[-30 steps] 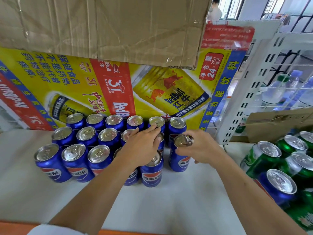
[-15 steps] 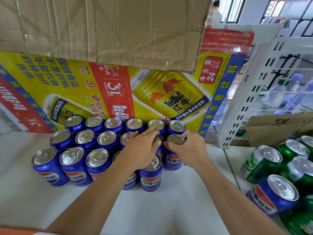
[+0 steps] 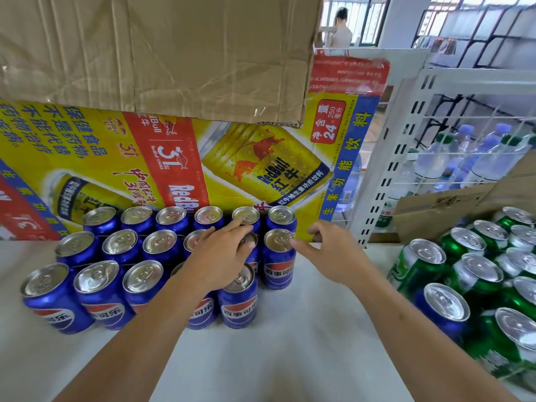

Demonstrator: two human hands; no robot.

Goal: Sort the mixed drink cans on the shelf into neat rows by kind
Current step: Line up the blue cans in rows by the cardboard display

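on the white shelf (image 3: 290, 358) the blue cans (image 3: 101, 288) stand upright in three rows at the left, while green cans (image 3: 475, 274) crowd the right edge with one stray blue can (image 3: 443, 311) among them. the left hand (image 3: 220, 256) lies flat and spread over the blue can tops, gripping nothing. the right hand (image 3: 333, 253) hangs loosely open beside the middle row's rightmost can (image 3: 278, 256), thumb tip at its rim, with a yellow carton (image 3: 261, 169) behind.
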